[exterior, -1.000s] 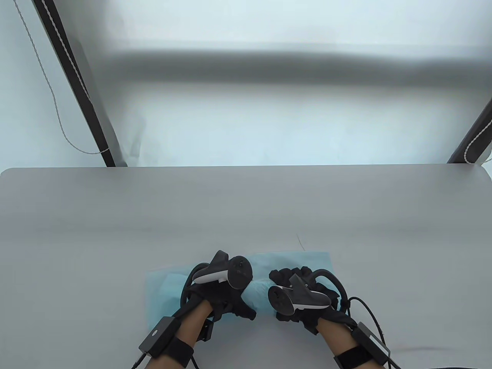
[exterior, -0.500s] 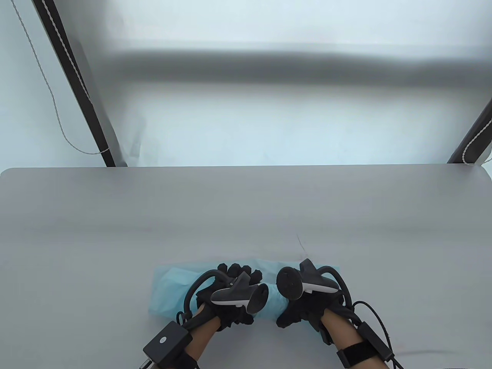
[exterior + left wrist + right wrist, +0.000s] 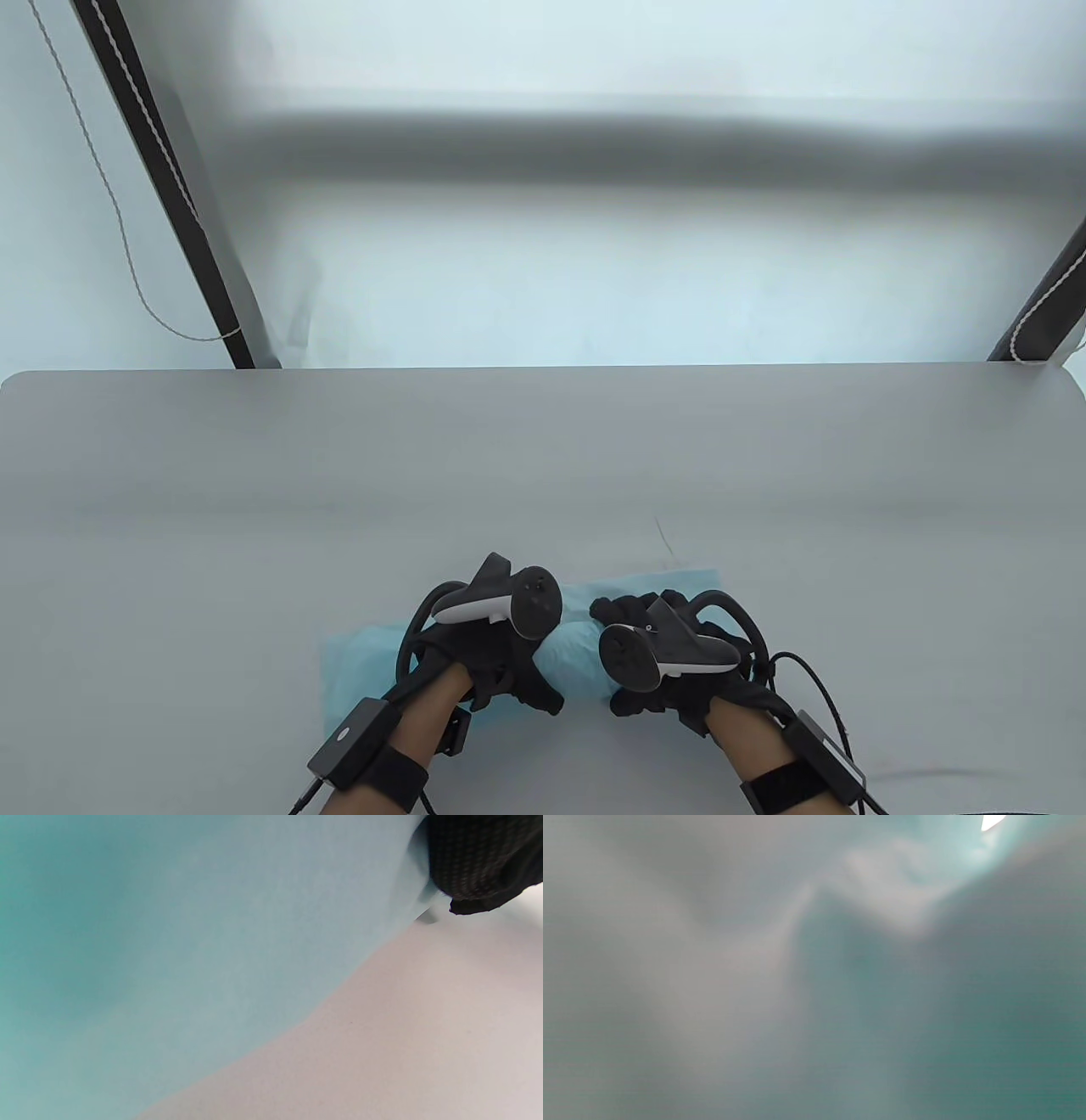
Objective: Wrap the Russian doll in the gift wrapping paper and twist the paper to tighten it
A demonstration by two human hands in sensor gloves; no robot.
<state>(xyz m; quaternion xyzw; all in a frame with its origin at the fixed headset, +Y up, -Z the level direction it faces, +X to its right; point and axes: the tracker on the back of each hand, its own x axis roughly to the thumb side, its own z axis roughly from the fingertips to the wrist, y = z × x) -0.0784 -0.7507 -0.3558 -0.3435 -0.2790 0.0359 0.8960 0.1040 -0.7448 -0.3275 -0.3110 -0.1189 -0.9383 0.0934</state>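
Blue paper [image 3: 568, 658] roll lies left-right on the surface [image 3: 543, 475]; we grip it between left hand [image 3: 488, 666] and right hand [image 3: 679, 679], both curled round its ends, doll hidden inside.

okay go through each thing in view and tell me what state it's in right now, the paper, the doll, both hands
wrapping paper: rolled into a bundle at the middle, ends spread flat on the table.
Russian doll: not visible; presumably inside the bundle.
left hand: gripping the bundle's left part.
right hand: gripping the bundle's right part.
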